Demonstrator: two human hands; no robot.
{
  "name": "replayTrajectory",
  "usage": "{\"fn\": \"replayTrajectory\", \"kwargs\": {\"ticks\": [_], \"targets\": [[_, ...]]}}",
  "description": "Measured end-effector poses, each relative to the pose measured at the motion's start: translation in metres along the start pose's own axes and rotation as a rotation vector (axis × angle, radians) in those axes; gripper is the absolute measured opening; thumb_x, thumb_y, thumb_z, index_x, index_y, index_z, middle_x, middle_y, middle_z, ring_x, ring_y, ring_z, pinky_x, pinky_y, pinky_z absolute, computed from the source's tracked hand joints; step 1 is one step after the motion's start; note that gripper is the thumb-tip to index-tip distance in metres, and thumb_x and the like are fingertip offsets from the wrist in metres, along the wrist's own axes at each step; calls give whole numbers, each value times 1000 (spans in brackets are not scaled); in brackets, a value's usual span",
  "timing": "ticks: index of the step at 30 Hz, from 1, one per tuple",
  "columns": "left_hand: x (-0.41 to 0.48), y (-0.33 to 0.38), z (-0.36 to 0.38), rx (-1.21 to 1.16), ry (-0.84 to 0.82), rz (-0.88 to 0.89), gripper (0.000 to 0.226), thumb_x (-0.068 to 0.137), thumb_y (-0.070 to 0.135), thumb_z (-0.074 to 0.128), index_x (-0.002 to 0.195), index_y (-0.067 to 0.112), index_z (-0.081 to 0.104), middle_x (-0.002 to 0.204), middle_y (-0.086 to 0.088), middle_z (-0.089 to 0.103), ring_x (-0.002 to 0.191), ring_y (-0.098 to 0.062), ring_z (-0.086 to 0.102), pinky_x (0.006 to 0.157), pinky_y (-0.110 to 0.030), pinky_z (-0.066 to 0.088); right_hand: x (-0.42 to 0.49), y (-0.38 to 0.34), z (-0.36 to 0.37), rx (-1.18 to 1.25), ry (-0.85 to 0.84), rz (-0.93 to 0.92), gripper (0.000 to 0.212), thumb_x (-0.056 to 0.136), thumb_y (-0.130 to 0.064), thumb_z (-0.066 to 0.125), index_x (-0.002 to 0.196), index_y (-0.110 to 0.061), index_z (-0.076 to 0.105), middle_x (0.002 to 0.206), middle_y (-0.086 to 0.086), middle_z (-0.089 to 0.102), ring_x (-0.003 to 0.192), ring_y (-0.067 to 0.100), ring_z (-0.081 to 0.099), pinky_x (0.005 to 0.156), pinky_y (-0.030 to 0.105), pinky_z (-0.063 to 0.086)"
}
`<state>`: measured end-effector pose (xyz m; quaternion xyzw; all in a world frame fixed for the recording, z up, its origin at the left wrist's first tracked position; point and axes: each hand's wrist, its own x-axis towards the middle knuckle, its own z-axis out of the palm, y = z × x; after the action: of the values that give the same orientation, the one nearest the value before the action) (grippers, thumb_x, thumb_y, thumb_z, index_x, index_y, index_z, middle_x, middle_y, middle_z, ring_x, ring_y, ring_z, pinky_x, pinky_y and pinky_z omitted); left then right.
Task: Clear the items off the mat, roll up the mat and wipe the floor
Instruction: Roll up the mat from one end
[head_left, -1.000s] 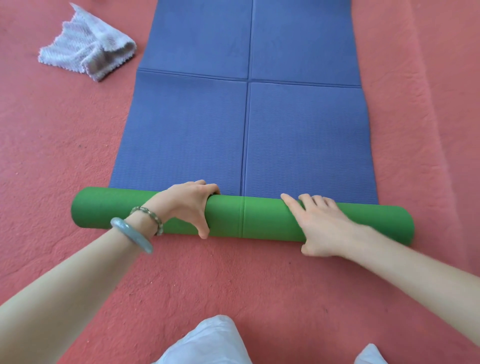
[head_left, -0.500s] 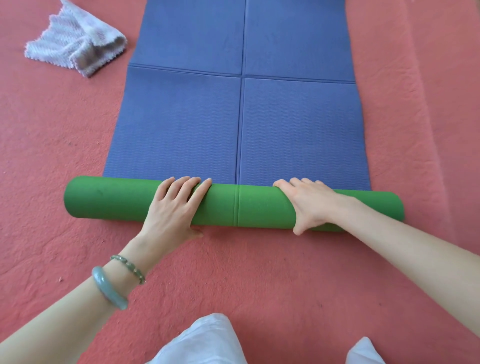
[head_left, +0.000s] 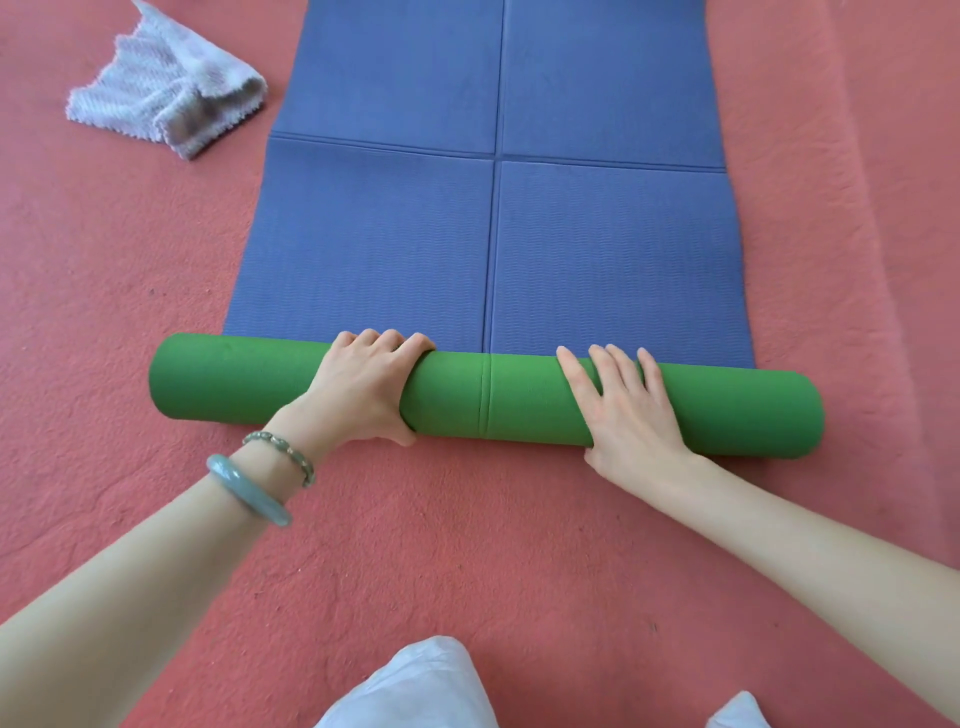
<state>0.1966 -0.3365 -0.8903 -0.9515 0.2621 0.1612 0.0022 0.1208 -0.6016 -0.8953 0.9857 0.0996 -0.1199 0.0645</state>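
The mat (head_left: 488, 244) lies on the red floor (head_left: 467, 545), blue side up, stretching away from me. Its near end is wound into a green roll (head_left: 519, 400) lying crosswise. My left hand (head_left: 358, 389) curls over the roll left of its centre seam, fingers hooked over the far side, thumb underneath. My right hand (head_left: 628, 410) rests flat on top of the roll right of the seam, fingers spread and straight. Nothing lies on the blue surface.
A crumpled pale grey cloth (head_left: 166, 98) lies on the floor left of the mat's far part. My knees in white fabric (head_left: 415, 686) show at the bottom edge. Two bracelets (head_left: 260, 483) sit on my left wrist.
The left hand went from flat on the roll to curled around it; the right hand went from gripping to lying flat. The roll looks thicker, with more mat wound in.
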Motion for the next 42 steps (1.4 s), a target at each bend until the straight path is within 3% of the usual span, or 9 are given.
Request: {"fn": "replayTrajectory", "kwargs": {"ticks": [6,10,14,17,21,25,28,36,42], "targets": [[-7,-4,6,9,116,38,111,36,56,82,134,21,43,118,-2,57,103,-27,54,92,-39,39,19,9,-10,-26,-100,-71,106,61,-27,77,148,-17,17,132,10,42,122,29,41,107,46,28],[-16,-3,20,71,226,17,131,24,54,88,139,12,41,130,-12,54,119,-34,51,104,-49,33,36,16,-21,37,-206,-88,107,60,-35,76,145,-24,11,129,4,41,119,25,41,101,40,32],[-1,-5,17,84,263,2,116,26,47,89,130,14,50,117,-10,60,104,-33,59,95,-45,41,49,18,-26,79,-291,-66,109,56,-38,78,143,-27,14,127,5,43,118,25,42,99,41,34],[13,-12,5,86,148,22,101,36,43,84,128,21,48,114,-3,60,99,-29,57,88,-40,40,59,22,-35,130,-352,-40,112,56,-37,79,145,-27,12,131,6,41,122,26,41,100,42,33],[31,-19,-13,46,-26,40,92,45,49,77,127,30,40,106,6,55,98,-21,53,82,-34,38,49,17,-25,48,-160,-19,107,60,-33,77,146,-24,15,130,7,42,119,28,43,102,42,32],[48,-24,-26,-59,-193,20,89,47,48,78,124,34,37,104,9,53,100,-18,51,84,-33,38,42,12,-5,-3,127,15,106,34,-22,88,131,-9,48,110,20,58,97,37,58,90,50,44],[51,-25,-30,-96,-229,2,89,46,49,79,123,34,38,106,8,53,101,-17,50,87,-33,38,47,16,-2,-14,145,5,103,31,-24,87,126,-8,51,100,17,61,87,35,60,83,47,47],[24,-15,9,103,309,27,105,31,32,91,126,8,52,110,-12,61,97,-33,60,91,-43,42,61,20,-17,-28,-41,-20,95,63,-36,73,141,-20,21,125,5,47,112,27,46,94,41,34],[28,-11,6,76,276,-34,92,35,24,89,120,12,54,103,-10,62,92,-33,60,88,-43,43,63,19,-24,-16,-72,-18,96,63,-39,74,141,-22,20,125,4,45,114,26,44,96,41,34]]}}
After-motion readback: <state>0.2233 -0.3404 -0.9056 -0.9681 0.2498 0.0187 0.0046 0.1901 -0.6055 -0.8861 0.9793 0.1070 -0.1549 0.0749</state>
